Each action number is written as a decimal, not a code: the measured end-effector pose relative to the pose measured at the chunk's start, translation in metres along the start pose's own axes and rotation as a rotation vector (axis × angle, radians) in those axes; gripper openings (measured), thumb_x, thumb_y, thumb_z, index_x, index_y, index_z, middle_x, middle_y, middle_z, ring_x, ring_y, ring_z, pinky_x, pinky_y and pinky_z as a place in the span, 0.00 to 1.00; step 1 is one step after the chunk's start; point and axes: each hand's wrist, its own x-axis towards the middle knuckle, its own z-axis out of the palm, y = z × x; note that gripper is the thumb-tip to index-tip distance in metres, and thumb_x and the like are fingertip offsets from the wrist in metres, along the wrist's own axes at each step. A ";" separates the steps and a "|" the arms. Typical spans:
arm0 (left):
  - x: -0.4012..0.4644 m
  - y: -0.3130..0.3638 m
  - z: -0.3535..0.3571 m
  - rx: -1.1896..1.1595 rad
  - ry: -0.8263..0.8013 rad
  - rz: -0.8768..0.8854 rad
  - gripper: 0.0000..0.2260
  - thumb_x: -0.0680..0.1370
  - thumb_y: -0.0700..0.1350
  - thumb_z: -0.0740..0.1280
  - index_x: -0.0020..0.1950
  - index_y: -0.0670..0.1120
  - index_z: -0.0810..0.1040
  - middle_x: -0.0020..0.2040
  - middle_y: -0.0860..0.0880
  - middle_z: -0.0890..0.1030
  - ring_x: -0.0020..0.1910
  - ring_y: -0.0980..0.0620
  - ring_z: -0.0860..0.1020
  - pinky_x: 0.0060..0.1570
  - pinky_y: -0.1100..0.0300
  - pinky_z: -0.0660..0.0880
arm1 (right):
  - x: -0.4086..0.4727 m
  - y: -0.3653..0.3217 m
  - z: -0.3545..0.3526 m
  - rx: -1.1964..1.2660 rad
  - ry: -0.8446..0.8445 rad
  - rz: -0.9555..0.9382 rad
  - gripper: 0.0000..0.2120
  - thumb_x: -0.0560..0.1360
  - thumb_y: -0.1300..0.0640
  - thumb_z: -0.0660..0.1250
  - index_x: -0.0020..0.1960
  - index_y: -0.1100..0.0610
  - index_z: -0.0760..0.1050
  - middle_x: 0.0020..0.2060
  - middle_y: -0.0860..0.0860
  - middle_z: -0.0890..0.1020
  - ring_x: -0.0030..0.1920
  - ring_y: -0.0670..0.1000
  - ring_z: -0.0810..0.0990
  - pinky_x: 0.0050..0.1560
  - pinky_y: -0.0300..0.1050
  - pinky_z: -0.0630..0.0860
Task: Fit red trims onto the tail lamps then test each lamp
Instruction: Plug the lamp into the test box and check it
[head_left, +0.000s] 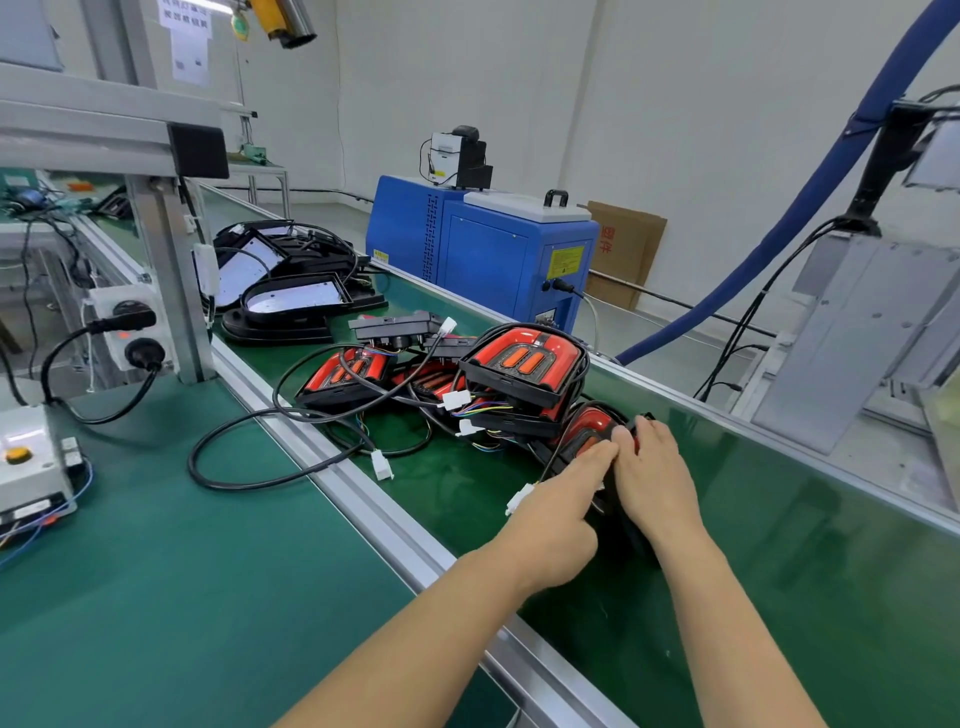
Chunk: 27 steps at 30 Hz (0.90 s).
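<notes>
Both hands: left (558, 512), right (655, 475), fingers down on tail lamp (589, 434).

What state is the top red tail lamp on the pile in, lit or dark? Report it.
Cannot tell. The red tail lamp with the black rim lies tilted atop the pile; its orange bars look bright, but that could be only their colour.

This is a factory, at a spot on an assembly line. A long green belt (779, 519) with metal rails runs through the room, and a green worktop (156, 571) sits beside it. Many red lamps (524, 358) with loose wires lie piled on the belt (black lamp shells (291, 296) wait farther back). A blue machine (478, 249) stands by the white wall. A control box (31, 462) has a yellow button.
</notes>
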 end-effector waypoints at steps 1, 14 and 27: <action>0.000 0.000 -0.002 0.002 0.000 -0.006 0.41 0.70 0.27 0.54 0.78 0.56 0.51 0.77 0.55 0.59 0.75 0.56 0.57 0.74 0.61 0.54 | -0.001 -0.001 -0.001 -0.007 -0.001 0.005 0.23 0.83 0.50 0.50 0.75 0.59 0.61 0.76 0.56 0.61 0.76 0.54 0.57 0.75 0.52 0.55; -0.026 -0.051 -0.013 0.770 -0.138 -0.247 0.24 0.83 0.47 0.53 0.77 0.48 0.50 0.78 0.50 0.51 0.76 0.48 0.49 0.73 0.40 0.45 | -0.008 -0.001 -0.013 -0.139 -0.068 0.108 0.25 0.79 0.57 0.54 0.76 0.59 0.59 0.77 0.56 0.54 0.74 0.61 0.58 0.70 0.54 0.61; -0.048 -0.053 -0.036 0.733 -0.070 -0.314 0.25 0.84 0.50 0.47 0.78 0.47 0.43 0.79 0.52 0.47 0.77 0.49 0.45 0.73 0.42 0.39 | -0.018 -0.029 -0.002 -0.383 -0.085 -0.016 0.27 0.81 0.40 0.49 0.78 0.48 0.54 0.79 0.53 0.50 0.78 0.54 0.45 0.73 0.67 0.40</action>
